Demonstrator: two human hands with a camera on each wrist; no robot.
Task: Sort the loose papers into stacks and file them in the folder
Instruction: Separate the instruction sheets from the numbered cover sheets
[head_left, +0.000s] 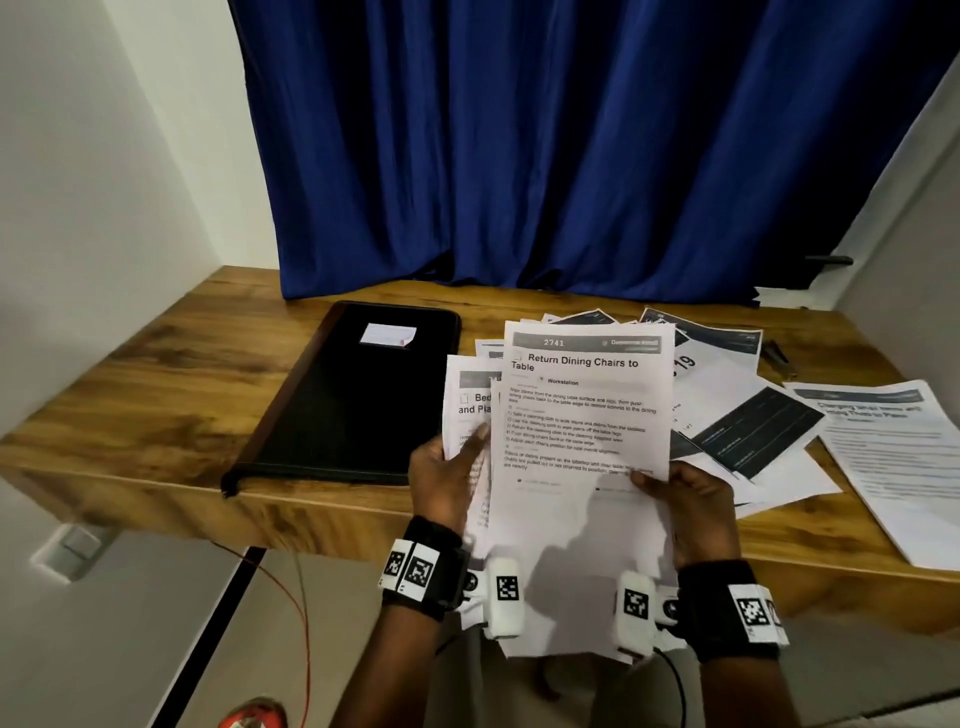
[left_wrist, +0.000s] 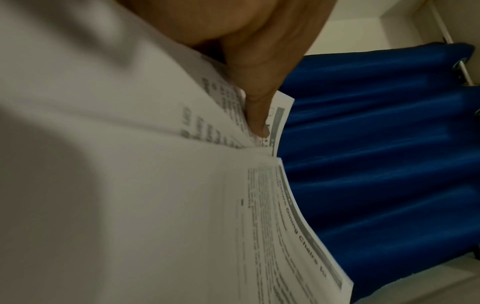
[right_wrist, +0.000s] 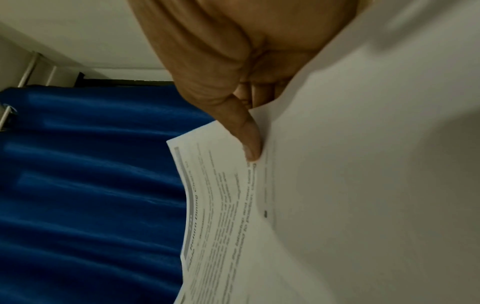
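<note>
Wooden surface (head_left: 156, 395): closed folder (head_left: 353, 395) waiting. Left hand (head_left: 447, 478) grip and right hand (head_left: 691, 499) grip both pinch held sheets (head_left: 582, 415), fanned for reading titles.

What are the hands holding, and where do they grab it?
Papers. The left hand pinches their lower left edge, and the right hand pinches their lower right edge.

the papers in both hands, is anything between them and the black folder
Nothing visible lies between. The held papers, gripped by the left hand and right hand, sit just right of the folder, with only bare table around it. But the folder is closed, a small white label on its cover.
</note>
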